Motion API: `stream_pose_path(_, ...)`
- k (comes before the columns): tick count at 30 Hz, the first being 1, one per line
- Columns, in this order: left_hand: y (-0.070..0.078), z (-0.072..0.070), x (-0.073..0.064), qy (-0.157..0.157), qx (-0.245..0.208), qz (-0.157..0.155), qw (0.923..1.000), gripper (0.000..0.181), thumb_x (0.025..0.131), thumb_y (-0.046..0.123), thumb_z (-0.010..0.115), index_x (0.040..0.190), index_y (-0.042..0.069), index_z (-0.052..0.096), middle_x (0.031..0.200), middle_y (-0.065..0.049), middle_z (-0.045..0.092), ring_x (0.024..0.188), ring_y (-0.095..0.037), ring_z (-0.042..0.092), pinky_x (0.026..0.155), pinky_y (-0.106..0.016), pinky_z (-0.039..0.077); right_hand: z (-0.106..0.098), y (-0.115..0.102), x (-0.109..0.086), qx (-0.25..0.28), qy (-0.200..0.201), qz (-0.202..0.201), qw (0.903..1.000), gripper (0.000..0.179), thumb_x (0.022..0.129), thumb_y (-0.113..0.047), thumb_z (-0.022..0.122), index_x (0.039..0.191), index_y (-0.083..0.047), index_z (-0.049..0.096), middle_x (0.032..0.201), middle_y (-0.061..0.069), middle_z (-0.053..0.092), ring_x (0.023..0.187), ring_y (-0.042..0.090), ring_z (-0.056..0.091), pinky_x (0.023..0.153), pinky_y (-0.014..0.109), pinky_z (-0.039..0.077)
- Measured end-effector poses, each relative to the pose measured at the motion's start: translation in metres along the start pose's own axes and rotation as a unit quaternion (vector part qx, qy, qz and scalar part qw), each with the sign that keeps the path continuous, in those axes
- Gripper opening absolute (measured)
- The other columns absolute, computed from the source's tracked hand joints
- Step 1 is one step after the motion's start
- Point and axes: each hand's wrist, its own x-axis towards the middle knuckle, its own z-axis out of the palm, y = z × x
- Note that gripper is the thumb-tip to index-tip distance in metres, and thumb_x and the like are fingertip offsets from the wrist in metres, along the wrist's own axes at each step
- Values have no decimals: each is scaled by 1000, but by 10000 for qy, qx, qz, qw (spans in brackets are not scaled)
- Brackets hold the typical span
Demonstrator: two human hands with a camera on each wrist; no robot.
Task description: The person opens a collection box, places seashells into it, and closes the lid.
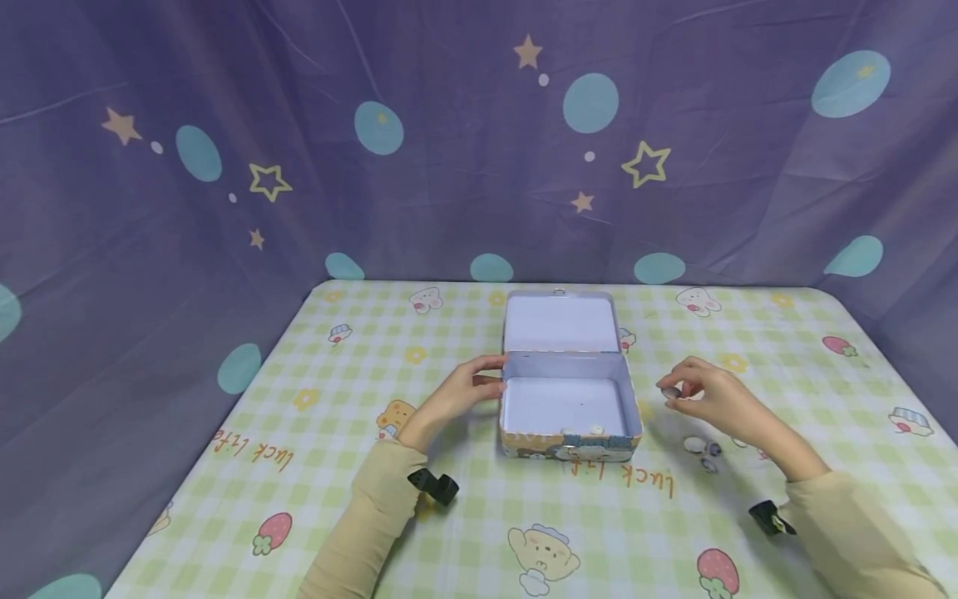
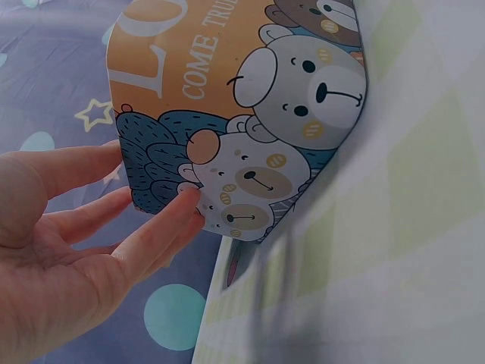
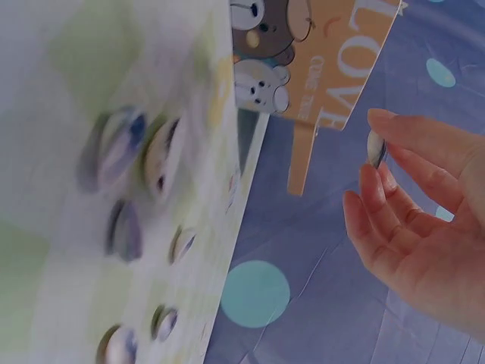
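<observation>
A rectangular tin box [image 1: 571,447] with cartoon bears on its sides stands on the table, its lid [image 1: 560,323] raised at the back. A few small pale shells [image 1: 596,430] lie inside by the front wall. My left hand [image 1: 470,388] touches the tin's left side with fairly straight fingers; in the left wrist view the fingertips [image 2: 188,199] rest on the printed wall. To the right of the tin, my right hand [image 1: 707,393] pinches a small seashell [image 3: 376,148] between thumb and fingers, above the tablecloth.
Several loose shells [image 1: 694,445] lie on the tablecloth right of the tin, below my right hand; the right wrist view shows shells [image 3: 125,148] more closely. A green checked cloth [image 1: 359,549] covers the table. Behind it hangs a purple curtain [image 1: 464,191].
</observation>
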Motion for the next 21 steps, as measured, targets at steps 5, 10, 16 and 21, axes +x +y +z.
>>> stream_pose_path(5,-1,0,0,-9,-1,22,10000,47,86,0,52,129,-11,34,130,-30,35,112,-44,43,86,-33,49,3,-5,7,-45,-21,42,10000,20,70,1,70,88,-10,66,83,-4,55,68,5,50,59,29,49)
stream_pose_path(10,-3,-1,1,-8,4,30,10000,48,86,-1,52,129,-12,34,130,-30,35,111,-44,44,86,-33,49,5,-10,12,74,-76,32,9999,20,71,0,69,89,-9,66,84,-4,55,69,6,50,59,30,48)
stream_pose_path(16,-4,-1,2,-38,-15,58,10000,48,86,-1,52,129,-12,34,131,-29,35,111,-45,43,86,-33,49,6,-18,21,270,-192,-6,9995,18,73,0,69,90,-6,66,85,-2,54,68,9,48,57,28,46)
stream_pose_path(21,-4,-1,2,-59,-48,47,10000,48,86,0,52,129,-11,33,132,-29,34,112,-45,42,87,-33,49,10,-23,28,266,-176,-61,9995,18,71,1,69,88,-3,66,84,0,55,68,9,49,58,23,46)
